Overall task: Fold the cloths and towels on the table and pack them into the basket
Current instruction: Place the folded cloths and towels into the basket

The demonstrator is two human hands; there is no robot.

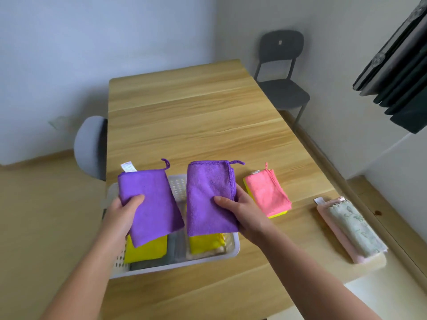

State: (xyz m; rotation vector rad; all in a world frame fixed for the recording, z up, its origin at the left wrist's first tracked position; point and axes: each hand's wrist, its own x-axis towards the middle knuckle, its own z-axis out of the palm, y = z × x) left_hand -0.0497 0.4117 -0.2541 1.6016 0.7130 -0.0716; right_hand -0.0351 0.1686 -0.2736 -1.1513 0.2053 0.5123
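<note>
Pale-walled room, wood floor, long wooden table (184, 112); grey chair (90, 146) at its left edge, dark chair (280, 65) by the far right corner, dark curtain (399, 77) further right.

At the table's near-left end, white perforated basket (231, 252), already lined with two folded yellow cloths (147, 250), a grey cloth (175, 248) between them.

Above it, left hand (122, 213) gripping one folded purple cloth (150, 204), thumb on top, fingers tucked out of sight beneath. Beside it, right hand (245, 213) holding a second purple cloth (208, 195) likewise, fingers (240, 194) curled round its right edge. Held flat over the two yellow stacks, probably to lay one on each without spoiling the folds.

Right of the basket, folded pink cloth (268, 192) atop a third yellow cloth (279, 214). Near the right edge, floral towel (353, 227) folded on a pink towel (335, 229). Likely queued for packing.

Count: two purple, three yellow, one pink cloth, one grey, two towels.
</note>
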